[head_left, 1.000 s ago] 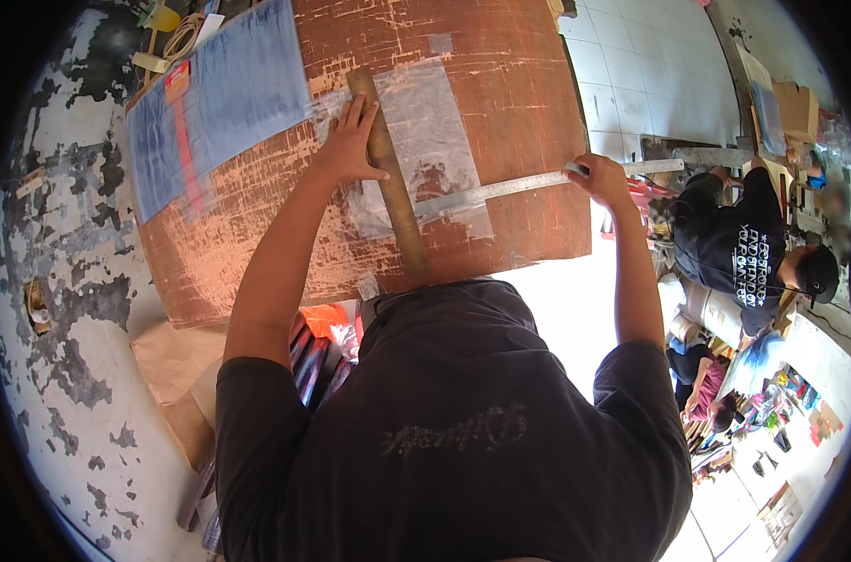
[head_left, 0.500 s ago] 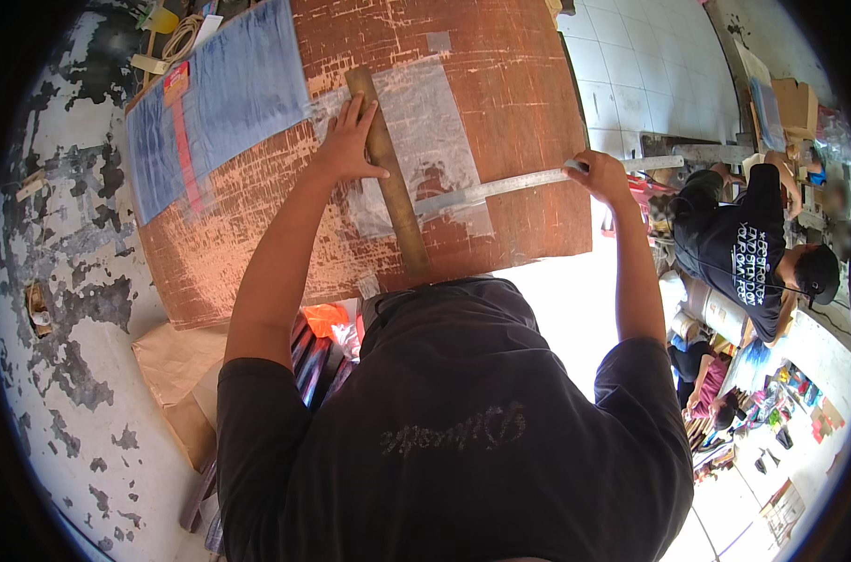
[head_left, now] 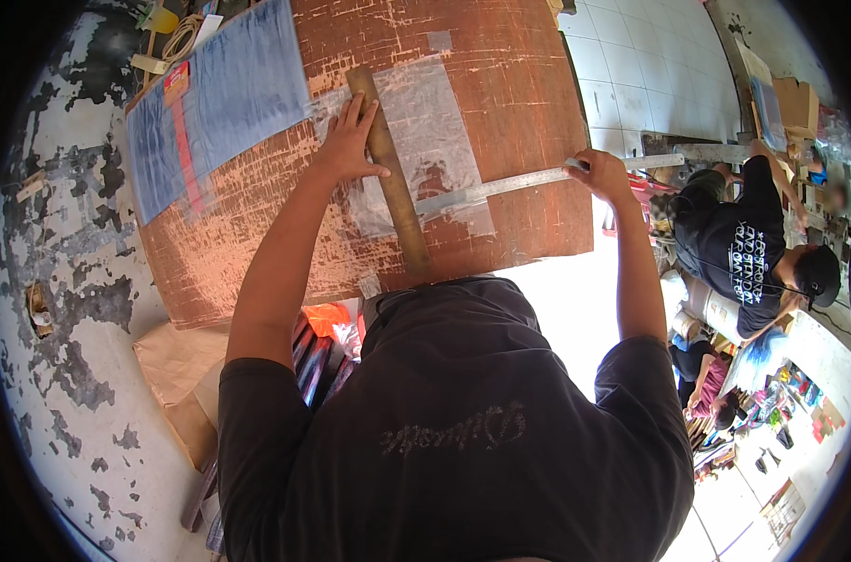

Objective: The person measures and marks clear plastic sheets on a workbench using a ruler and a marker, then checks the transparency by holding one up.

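My left hand (head_left: 349, 145) lies spread on a brown wooden strip (head_left: 388, 169), its fingers at the strip's left edge and the thumb reaching across it. Under the strip are pieces of clear plastic sheet (head_left: 440, 117) on a worn reddish-brown board (head_left: 528, 112). A long pale ruler (head_left: 519, 184) runs from the strip out past the board's right edge. My right hand (head_left: 601, 175) is closed on this ruler at that edge. A small grey piece shows at its fingertips, too small to name.
A blue-tinted sheet (head_left: 224, 98) with a red strip (head_left: 184, 150) covers the board's upper left. Brown paper (head_left: 177, 370) leans by the peeling wall (head_left: 79, 281). At right, a person in a black shirt and cap (head_left: 758, 244) works near a cardboard box (head_left: 795, 108); another person (head_left: 709, 382) sits below.
Both my hands, the strip and the ruler stay in place. The person in the black shirt at right has moved their arms.
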Available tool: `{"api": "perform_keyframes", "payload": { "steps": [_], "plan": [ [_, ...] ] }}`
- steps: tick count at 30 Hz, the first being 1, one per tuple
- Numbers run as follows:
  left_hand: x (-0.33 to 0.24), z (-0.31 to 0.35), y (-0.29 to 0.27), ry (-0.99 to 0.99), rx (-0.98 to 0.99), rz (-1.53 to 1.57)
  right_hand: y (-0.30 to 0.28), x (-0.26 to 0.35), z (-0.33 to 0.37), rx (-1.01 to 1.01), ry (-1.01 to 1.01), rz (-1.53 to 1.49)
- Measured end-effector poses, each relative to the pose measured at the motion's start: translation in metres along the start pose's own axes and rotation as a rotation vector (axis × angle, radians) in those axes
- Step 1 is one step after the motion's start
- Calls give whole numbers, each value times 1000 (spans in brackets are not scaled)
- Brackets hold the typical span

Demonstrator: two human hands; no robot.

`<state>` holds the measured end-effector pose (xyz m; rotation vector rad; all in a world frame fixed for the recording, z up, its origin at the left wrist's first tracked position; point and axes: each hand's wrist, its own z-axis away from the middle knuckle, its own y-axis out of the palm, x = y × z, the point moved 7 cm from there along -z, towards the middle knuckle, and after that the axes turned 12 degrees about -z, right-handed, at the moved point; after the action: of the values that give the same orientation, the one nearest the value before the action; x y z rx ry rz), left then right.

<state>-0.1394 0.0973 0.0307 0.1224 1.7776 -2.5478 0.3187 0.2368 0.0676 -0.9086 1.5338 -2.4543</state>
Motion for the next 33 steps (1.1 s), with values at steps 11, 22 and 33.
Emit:
{"api": "perform_keyframes", "payload": {
  "steps": [11,22,33],
  "plan": [
    [0,0,0,0,-36,-9,-1,0,-1,16,7,11],
    [0,0,1,-6,-27,-14,-6,2,-3,21,15,19],
    [0,-1,2,6,-51,3,-17,16,2,-47,-32,13]
  ]
}}
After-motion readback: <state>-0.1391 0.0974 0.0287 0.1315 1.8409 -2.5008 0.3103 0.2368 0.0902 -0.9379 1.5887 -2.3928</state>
